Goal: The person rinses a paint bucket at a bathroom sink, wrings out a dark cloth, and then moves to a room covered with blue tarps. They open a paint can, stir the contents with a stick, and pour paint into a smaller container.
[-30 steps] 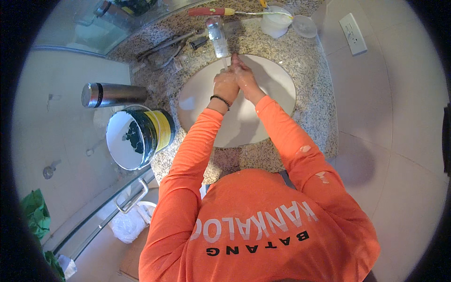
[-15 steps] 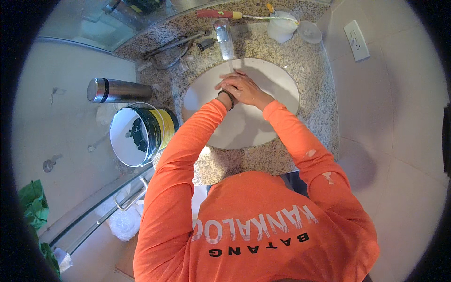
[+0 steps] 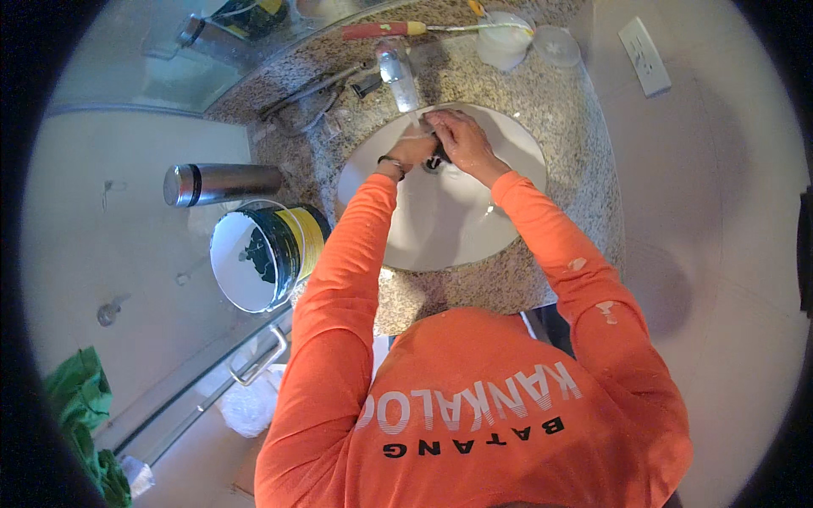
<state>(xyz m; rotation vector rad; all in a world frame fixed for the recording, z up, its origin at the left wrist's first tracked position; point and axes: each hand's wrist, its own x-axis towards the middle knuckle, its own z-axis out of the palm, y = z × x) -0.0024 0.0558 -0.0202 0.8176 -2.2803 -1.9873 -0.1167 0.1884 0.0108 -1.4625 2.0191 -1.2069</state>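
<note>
Both hands are together under the spout, over the far part of the basin. The right hand (image 3: 461, 140) has its fingers curled down over a small dark object (image 3: 439, 152), which sits between the two hands just above the drain; what the object is cannot be made out. The left hand (image 3: 412, 151) meets it from the other side, fingers bent inward and pressed close. Whether it grips the same object or only rubs against the right hand, I cannot tell. A thin pale streak at the fingertips looks like running water from the chrome faucet (image 3: 398, 72), though it is too fine to be certain.

Judgement on progress: the washing is in hand, not finished. The hands are directly at the water, the dark object remains held there, and pale smears are visible on the right sleeve (image 3: 593, 296) of the orange shirt. The white sink (image 3: 457, 237) shows no obvious residue in its bowl.

Around the basin, on the speckled stone counter (image 3: 567, 127): a red-handled tool (image 3: 381, 30) lying behind the faucet, a white cup (image 3: 501, 41) and a clear lid (image 3: 557, 44) at the back right. To the person's left, a steel flask (image 3: 222, 183) lies on its side, and a white bucket (image 3: 262, 254) with dark residue inside stands just beside the counter edge. A green cloth (image 3: 78, 398) lies on the floor, well apart.
</note>
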